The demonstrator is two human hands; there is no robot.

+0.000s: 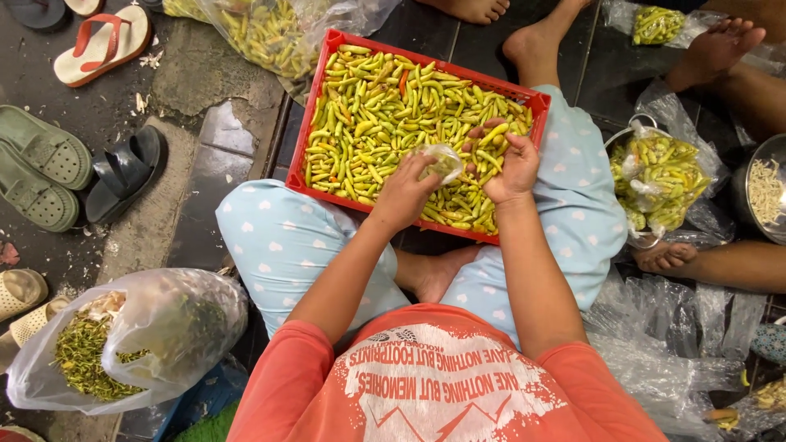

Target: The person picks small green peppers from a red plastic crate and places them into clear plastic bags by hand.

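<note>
Chillies (385,123), mostly yellow-green with a few red ones, fill the red plastic crate (327,49) that rests across the seated person's knees on the dark tiled floor (237,155). It is the biggest container here, heaped nearly to its rim. To the person's left sits a large clear plastic bag (164,327), slumped open on the floor, holding a pile of green stems and scraps. Past the far edge of the crate lies another clear sack (270,29) stuffed with more chillies. To the right, by someone else's bare feet, a knotted bag of chillies (655,180) stands in a round tub, and just beside it a metal bowl (757,164) holds pale bits that I cannot make out. A smaller packed bag (655,24) lies at the top right.

Over the near side of the crate, the left hand (405,192) pinches a small clear bag (444,161), holding its mouth up. The right hand (512,168) is closed round a few chillies just beside that small bag, fingers curled. Sandals (49,168) lie well apart on the left.
</note>
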